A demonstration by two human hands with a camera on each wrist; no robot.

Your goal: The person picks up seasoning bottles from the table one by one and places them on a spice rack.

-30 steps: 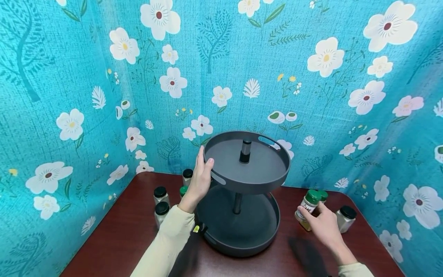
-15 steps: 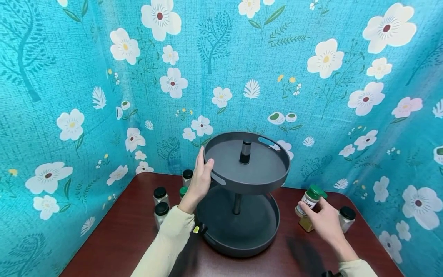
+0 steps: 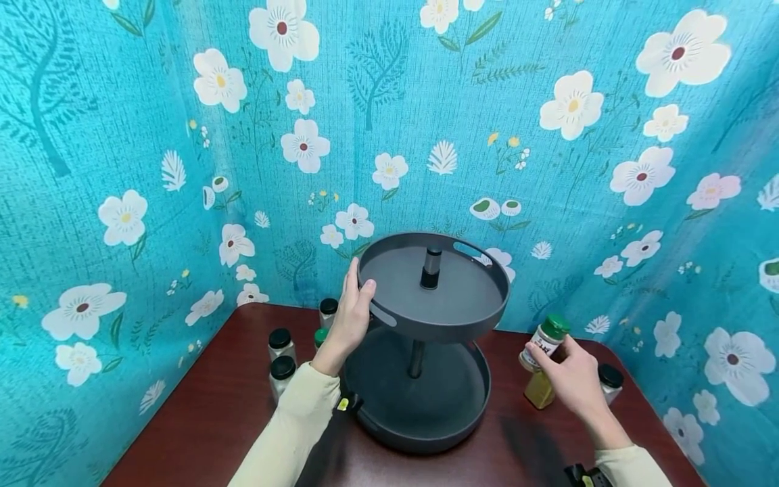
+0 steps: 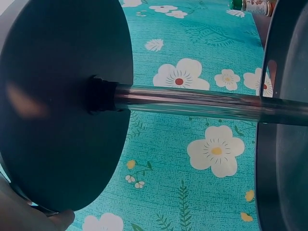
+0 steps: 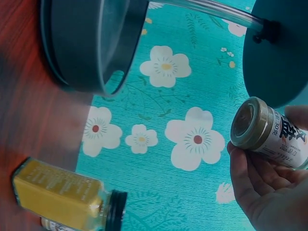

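Observation:
A dark grey two-tier turntable tray (image 3: pixel 420 433) stands on the table. My left hand (image 3: pixel 349 318) grips the left rim of its upper tray (image 3: pixel 450 331), thumb over the edge; in the left wrist view, part of the hand (image 4: pixel 36 214) shows at that tray's edge. My right hand (image 3: pixel 572 375) holds a spice jar (image 3: pixel 540 352) with a green cap and white label, raised and tilted right of the tray. In the right wrist view, the held jar's base (image 5: pixel 245 124) faces the camera. A yellow spice jar with a black lid (image 5: pixel 67 195) stands below it.
Black-lidded jars (image 3: pixel 282 343) and a green-capped jar (image 3: pixel 320 336) stand on the table left of the tray. Another black-lidded jar (image 3: pixel 610 380) is partly hidden behind my right hand. Flowered turquoise cloth (image 3: pixel 389 135) hangs behind the red-brown table (image 3: pixel 201 412).
The green-capped jar has risen slightly in my right hand, revealing more of the yellow jar below. My left hand stays on the upper rim.

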